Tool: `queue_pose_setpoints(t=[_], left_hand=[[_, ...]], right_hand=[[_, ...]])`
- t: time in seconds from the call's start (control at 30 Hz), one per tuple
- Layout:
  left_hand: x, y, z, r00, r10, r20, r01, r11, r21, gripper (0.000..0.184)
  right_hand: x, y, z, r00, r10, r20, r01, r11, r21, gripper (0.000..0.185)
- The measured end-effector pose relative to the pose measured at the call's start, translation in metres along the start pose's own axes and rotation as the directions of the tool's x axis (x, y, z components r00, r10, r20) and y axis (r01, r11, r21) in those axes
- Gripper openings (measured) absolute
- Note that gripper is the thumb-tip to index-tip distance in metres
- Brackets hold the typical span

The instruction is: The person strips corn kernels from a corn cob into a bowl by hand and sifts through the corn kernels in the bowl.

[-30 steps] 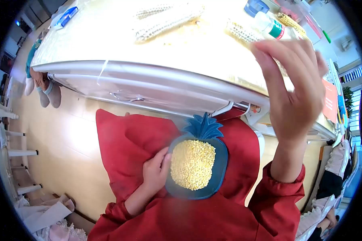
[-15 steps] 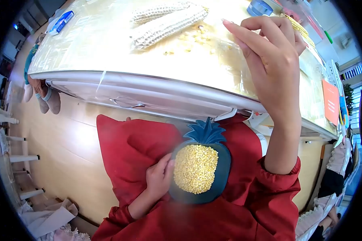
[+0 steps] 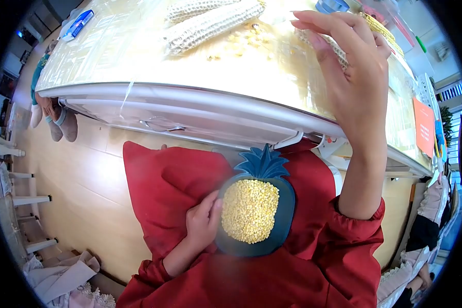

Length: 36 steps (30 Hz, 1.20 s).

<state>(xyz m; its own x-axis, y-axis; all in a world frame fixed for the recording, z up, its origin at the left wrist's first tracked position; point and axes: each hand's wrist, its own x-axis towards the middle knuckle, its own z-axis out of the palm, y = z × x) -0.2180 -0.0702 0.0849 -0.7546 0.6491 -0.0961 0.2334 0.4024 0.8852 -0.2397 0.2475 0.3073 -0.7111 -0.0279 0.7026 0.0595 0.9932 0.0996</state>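
Observation:
A dark teal pineapple-shaped dish (image 3: 282,231) filled with yellow corn kernels (image 3: 249,210) rests on my lap. My left hand (image 3: 203,220) grips its left rim, thumb on top. Over the table's right side, my right hand (image 3: 357,56) is raised with fingers curved and the thumb apart from the index finger. A stripped corn cob (image 3: 339,54) shows through that gap, partly hidden; it looks to lie beyond the hand. Two more bare cobs (image 3: 215,28) lie farther left, near scattered loose kernels (image 3: 246,41). A yellow corn cob (image 3: 377,25) is partly visible behind my right hand.
The plastic-covered table (image 3: 102,56) has a drawer with a metal handle (image 3: 161,127). A blue-and-white box (image 3: 78,24), a blue roll-like object (image 3: 332,5) and an orange booklet (image 3: 423,126) are around it. Another person's slippered feet (image 3: 62,126) show at left.
My right hand has lifted slightly and its thumb and index finger have spread, revealing a bare cob behind them. My left hand stays on the dish. The view has tilted a little.

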Motion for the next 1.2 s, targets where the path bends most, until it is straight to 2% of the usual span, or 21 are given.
queue_pose_setpoints(t=[0.03,0.1,0.17,0.27,0.3,0.33,0.37,0.47,0.5,0.57,0.63,0.7,0.73,0.77,0.83,0.93,0.97,1.03,1.1,1.13,1.2], left_hand=[[-0.001,-0.001,0.000,1.000,0.000,-0.001,0.000,1.000,-0.008,0.028],[-0.001,-0.005,0.001,1.000,0.000,-0.004,0.000,1.000,-0.022,0.028],[-0.001,-0.006,0.002,1.000,0.006,-0.013,-0.006,1.000,-0.013,0.028],[0.000,-0.013,0.009,0.993,0.081,-0.086,-0.084,0.996,-0.034,0.026],[0.000,-0.015,0.010,0.986,0.112,-0.120,-0.118,0.992,-0.045,0.026],[-0.001,-0.006,0.003,1.000,0.007,-0.026,-0.008,0.999,-0.045,0.029],[-0.002,-0.010,0.005,1.000,0.007,-0.031,-0.008,0.999,-0.042,0.029],[0.000,-0.007,0.005,0.995,0.060,-0.077,-0.062,0.998,-0.016,0.028],[0.003,-0.007,0.007,0.987,0.108,-0.117,-0.110,0.994,-0.008,0.027],[0.002,-0.002,0.005,0.996,0.035,-0.084,-0.041,0.997,-0.071,0.026],[0.002,-0.009,0.010,0.990,0.054,-0.127,-0.070,0.990,-0.121,0.026],[0.004,-0.006,0.010,0.987,0.069,-0.143,-0.085,0.990,-0.114,0.027],[0.003,-0.003,0.008,0.991,0.043,-0.130,-0.056,0.994,-0.093,0.027],[0.003,-0.001,0.006,0.993,0.019,-0.118,-0.028,0.997,-0.072,0.027],[0.001,-0.001,0.006,0.994,0.003,-0.112,-0.010,0.998,-0.065,0.028],[0.001,-0.001,0.008,0.992,-0.002,-0.129,-0.009,0.996,-0.084,0.028],[0.000,-0.002,0.008,0.992,0.010,-0.128,-0.020,0.997,-0.074,0.028],[0.001,-0.004,0.007,0.991,0.041,-0.129,-0.048,0.997,-0.054,0.027],[0.002,-0.004,0.007,0.988,0.054,-0.143,-0.061,0.997,-0.042,0.027],[0.002,-0.004,0.008,0.987,0.061,-0.148,-0.067,0.997,-0.038,0.027],[0.002,0.000,0.007,0.988,0.034,-0.148,-0.042,0.998,-0.049,0.027]], right_hand=[[-0.001,-0.001,-0.001,1.000,-0.002,0.004,0.002,1.000,-0.022,0.023],[0.001,-0.014,-0.006,0.988,0.152,0.041,-0.149,0.987,-0.066,0.023],[0.002,-0.018,-0.006,0.987,0.152,-0.042,-0.154,0.987,-0.042,0.023],[-0.003,-0.009,-0.006,0.963,-0.071,-0.258,0.072,0.997,-0.005,0.021],[-0.010,-0.001,-0.011,0.951,-0.152,-0.268,0.145,0.988,-0.044,0.022],[-0.021,-0.004,-0.016,0.961,-0.123,-0.249,0.138,0.989,0.044,0.021],[-0.034,-0.012,-0.023,0.967,-0.118,-0.226,0.142,0.986,0.092,0.023],[-0.091,-0.054,-0.031,0.996,-0.082,-0.032,0.088,0.947,0.310,0.028],[-0.115,-0.067,-0.021,0.998,-0.046,0.041,0.024,0.903,0.428,0.028],[-0.162,-0.093,-0.001,0.980,0.017,0.199,-0.140,0.767,0.626,0.026],[-0.217,-0.124,0.008,0.848,0.121,0.516,-0.494,0.534,0.686,0.025],[-0.250,-0.151,0.007,0.774,0.035,0.632,-0.596,0.376,0.709,0.024],[-0.252,-0.160,0.001,0.724,-0.059,0.687,-0.638,0.322,0.700,0.026],[-0.258,-0.171,-0.002,0.650,-0.148,0.745,-0.677,0.332,0.657,0.029],[-0.262,-0.174,0.003,0.633,-0.154,0.759,-0.670,0.383,0.636,0.034],[-0.252,-0.146,0.009,0.614,-0.030,0.788,-0.691,0.461,0.556,0.042],[-0.243,-0.133,0.010,0.644,0.009,0.765,-0.681,0.464,0.567,0.042],[-0.236,-0.113,0.013,0.616,0.043,0.786,-0.716,0.446,0.537,0.037],[-0.229,-0.107,0.013,0.480,0.097,0.872,-0.820,0.402,0.407,0.034],[-0.233,-0.108,0.017,0.405,0.125,0.906,-0.848,0.422,0.321,0.032],[-0.247,-0.122,0.027,0.383,0.098,0.918,-0.843,0.443,0.304,0.031]])
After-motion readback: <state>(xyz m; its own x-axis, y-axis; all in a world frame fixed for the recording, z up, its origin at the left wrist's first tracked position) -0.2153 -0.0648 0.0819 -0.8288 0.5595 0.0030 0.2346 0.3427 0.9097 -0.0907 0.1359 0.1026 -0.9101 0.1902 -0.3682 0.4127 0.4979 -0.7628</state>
